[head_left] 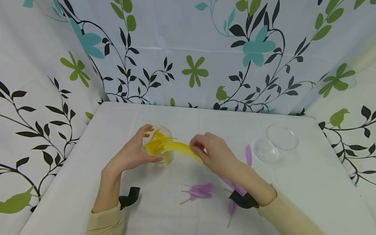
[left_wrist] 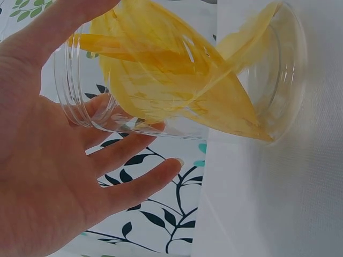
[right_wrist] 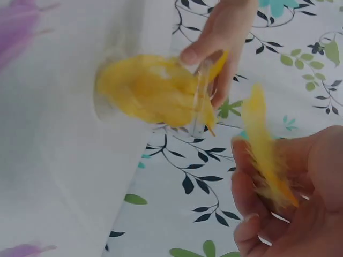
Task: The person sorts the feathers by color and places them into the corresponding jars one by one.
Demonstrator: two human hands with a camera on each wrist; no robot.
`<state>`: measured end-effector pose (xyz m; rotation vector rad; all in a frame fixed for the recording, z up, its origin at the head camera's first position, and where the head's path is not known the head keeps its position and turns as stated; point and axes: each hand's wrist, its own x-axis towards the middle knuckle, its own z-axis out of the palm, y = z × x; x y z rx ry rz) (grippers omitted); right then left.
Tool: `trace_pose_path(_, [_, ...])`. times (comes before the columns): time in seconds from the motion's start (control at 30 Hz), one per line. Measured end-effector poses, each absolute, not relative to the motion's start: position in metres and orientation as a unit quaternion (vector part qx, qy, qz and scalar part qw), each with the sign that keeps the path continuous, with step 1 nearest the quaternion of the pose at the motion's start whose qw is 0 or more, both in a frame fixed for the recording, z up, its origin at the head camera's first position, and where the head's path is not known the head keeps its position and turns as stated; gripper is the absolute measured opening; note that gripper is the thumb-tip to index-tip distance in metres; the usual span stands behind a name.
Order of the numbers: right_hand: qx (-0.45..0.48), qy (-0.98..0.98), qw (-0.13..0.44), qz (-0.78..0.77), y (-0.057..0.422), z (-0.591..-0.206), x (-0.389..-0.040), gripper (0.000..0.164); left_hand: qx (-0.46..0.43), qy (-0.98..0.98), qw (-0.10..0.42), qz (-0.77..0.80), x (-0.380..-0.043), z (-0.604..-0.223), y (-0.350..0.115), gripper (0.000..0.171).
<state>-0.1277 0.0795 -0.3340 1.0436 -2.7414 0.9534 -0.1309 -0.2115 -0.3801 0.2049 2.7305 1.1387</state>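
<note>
My left hand (head_left: 133,151) grips a clear plastic jar (left_wrist: 177,126) around its rim, thumb on one side and fingers on the other. Yellow feathers (right_wrist: 147,91) fill the jar, and a few tips stick out past the mouth. Just right of that mouth, my right hand (head_left: 215,153) pinches one yellow feather (right_wrist: 261,136) between thumb and fingers. In the head view this feather stretches from the fingers toward the jar opening and overlaps the feathers there. The jar's base is on the white table in the left wrist view.
Purple feathers (head_left: 200,191) lie on the white table (head_left: 164,212) in front of me, with more under my right forearm and one purple feather (head_left: 248,154) farther back. A second clear jar (head_left: 265,151) stands at the right. Patterned curtains (head_left: 158,42) border the table's back and sides.
</note>
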Motion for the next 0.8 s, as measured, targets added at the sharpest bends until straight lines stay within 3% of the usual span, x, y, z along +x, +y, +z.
trace_pose_path(0.37, [0.339, -0.911, 0.065, 0.226, 0.032, -0.316, -0.164, 0.006, 0.07, 0.913, 0.088, 0.391, -0.131, -0.381, -0.212, 0.111])
trace_pose_path(0.8, [0.427, -0.9, 0.082, -0.018, -0.015, -0.328, -0.176, 0.017, 0.073, 0.912, 0.083, 0.394, -0.13, -0.381, -0.212, 0.109])
